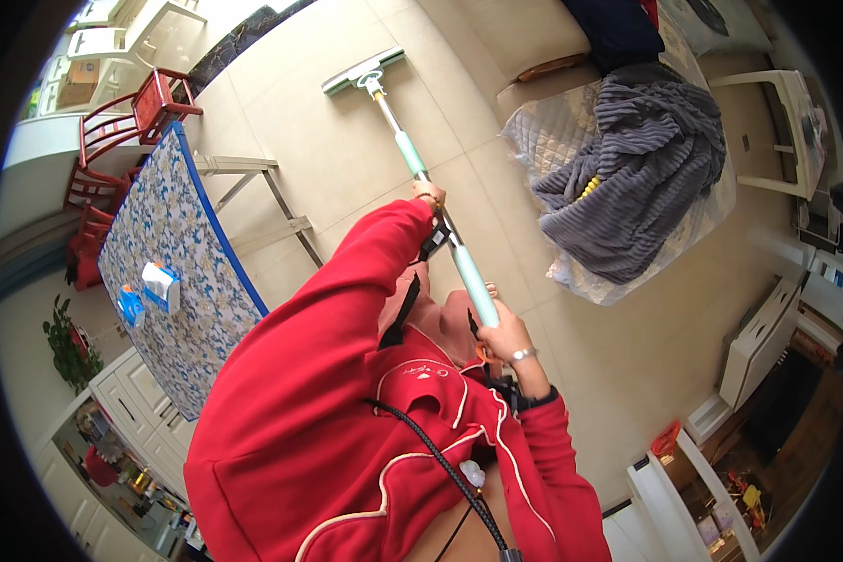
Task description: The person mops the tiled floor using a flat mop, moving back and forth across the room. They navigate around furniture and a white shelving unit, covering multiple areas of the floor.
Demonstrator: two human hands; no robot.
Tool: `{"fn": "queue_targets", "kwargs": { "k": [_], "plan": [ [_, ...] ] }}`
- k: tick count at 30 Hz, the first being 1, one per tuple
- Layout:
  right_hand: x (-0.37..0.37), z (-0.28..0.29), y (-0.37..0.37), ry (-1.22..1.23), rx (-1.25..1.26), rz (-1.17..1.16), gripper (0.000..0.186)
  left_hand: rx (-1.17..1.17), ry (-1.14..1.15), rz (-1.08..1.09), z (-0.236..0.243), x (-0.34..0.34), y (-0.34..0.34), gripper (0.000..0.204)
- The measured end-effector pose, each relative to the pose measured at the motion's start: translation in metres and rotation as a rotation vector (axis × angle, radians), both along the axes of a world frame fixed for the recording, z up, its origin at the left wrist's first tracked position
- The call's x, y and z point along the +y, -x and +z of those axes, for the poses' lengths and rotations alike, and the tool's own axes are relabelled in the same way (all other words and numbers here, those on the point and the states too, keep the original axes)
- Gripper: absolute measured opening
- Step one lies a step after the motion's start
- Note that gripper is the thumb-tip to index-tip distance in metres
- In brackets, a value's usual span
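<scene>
A flat mop (410, 153) with a silver pole and pale green grips stretches away from me across the beige tiles. Its wide, narrow mop head (342, 81) rests on the floor at the far end. My left hand (429, 193) is wrapped around the middle of the pole, just past the upper green section. Closer to my body, my right hand (506, 333) grips the near end of the green handle. A silver bracelet circles the right wrist. Both sleeves are red.
Left stands a table with a blue floral cloth (173, 244), holding a tissue box (162, 286). Red wooden chairs (164, 103) are behind it. To the right, a grey blanket (628, 178) lies on a quilted mat (557, 136), beside a white stool (787, 131). A beige sofa (525, 37) is ahead.
</scene>
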State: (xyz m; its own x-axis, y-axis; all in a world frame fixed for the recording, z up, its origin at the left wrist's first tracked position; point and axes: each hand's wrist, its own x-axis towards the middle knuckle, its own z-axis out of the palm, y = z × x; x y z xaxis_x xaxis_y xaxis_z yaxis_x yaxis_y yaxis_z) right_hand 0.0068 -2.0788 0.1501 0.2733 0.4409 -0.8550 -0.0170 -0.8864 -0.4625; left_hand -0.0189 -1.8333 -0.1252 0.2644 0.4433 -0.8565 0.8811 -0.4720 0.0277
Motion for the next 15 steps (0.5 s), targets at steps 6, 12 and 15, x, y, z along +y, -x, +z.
{"fn": "queue_targets", "kwargs": {
  "k": [6,12,15],
  "plan": [
    [-0.175,0.030,-0.063,0.111,-0.056,-0.027,0.045,-0.140,0.116,0.090,-0.030,-0.167,-0.040,0.020],
    [-0.392,0.111,-0.116,0.385,-0.043,-0.066,0.049,-0.287,0.823,0.919,0.020,-0.436,-0.067,0.021],
    [-0.470,0.159,-0.135,0.600,-0.122,-0.131,0.041,-0.300,1.107,1.202,0.056,-0.532,-0.082,0.023]
  ]
}}
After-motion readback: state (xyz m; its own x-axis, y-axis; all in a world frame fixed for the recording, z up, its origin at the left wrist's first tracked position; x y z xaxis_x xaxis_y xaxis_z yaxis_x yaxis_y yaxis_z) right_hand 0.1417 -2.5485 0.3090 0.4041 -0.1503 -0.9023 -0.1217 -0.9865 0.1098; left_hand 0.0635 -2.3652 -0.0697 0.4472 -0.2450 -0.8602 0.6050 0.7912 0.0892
